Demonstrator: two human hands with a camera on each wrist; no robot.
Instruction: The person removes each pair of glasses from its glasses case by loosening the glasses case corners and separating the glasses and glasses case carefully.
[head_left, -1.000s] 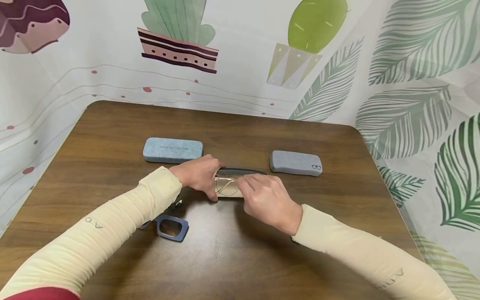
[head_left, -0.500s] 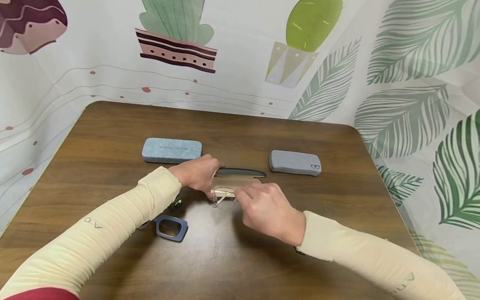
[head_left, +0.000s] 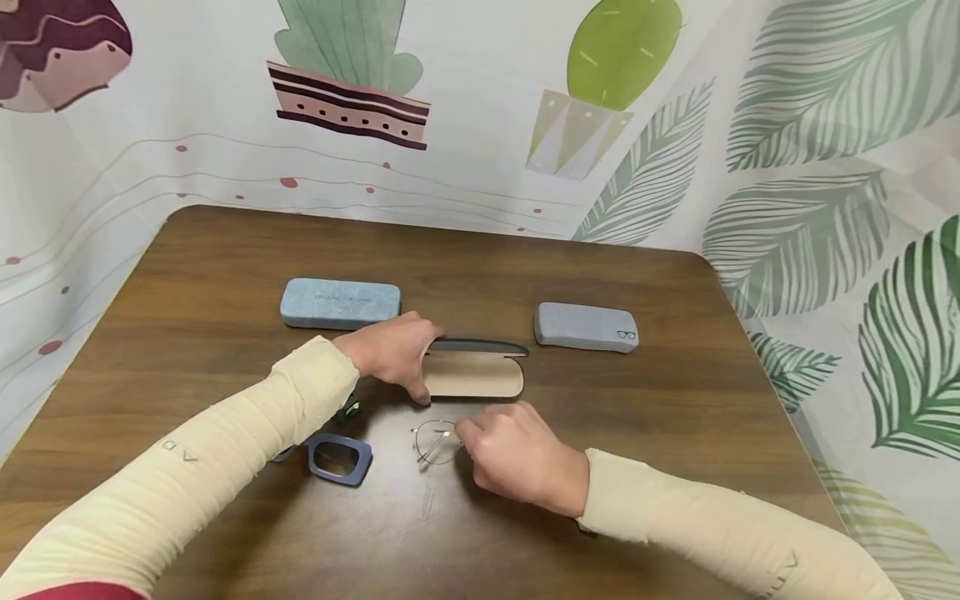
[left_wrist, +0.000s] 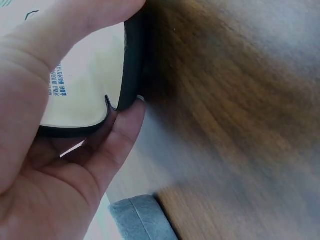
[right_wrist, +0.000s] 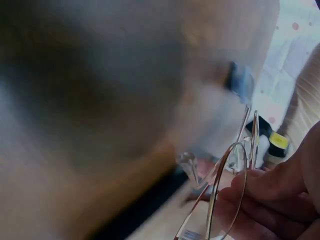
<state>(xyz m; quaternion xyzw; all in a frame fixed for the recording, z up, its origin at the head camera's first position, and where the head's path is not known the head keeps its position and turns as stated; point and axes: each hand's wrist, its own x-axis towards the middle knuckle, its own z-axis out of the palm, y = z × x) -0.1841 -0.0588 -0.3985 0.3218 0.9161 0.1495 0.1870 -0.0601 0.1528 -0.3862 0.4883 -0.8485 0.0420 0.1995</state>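
Note:
In the head view, an open glasses case (head_left: pixel 476 377) with a dark shell and cream lining stands mid-table. My left hand (head_left: pixel 392 353) grips its left end, thumb at the front edge and fingers behind. The left wrist view shows printed text on the lining of the case (left_wrist: pixel 82 100). Nearer the front, my right hand (head_left: pixel 519 457) pinches a pair of thin gold-rimmed eyeglasses (head_left: pixel 437 443) by one side, close over the table. In the right wrist view the clear lenses and nose pads of these eyeglasses (right_wrist: pixel 215 192) show beside the fingertips; the far side is hidden by the hand.
A light blue glasses case (head_left: pixel 341 302) lies closed behind the left hand. To the right sits a closed grey case (head_left: pixel 587 327) with a small glasses print. Blue-framed sunglasses (head_left: pixel 362 463) rest on the wooden table (head_left: pixel 480 542), partly hidden under the left forearm.
My right hand has drawn the eyeglasses out of the case and toward the front of the table, baring the lining. The left hand keeps its grip on the case.

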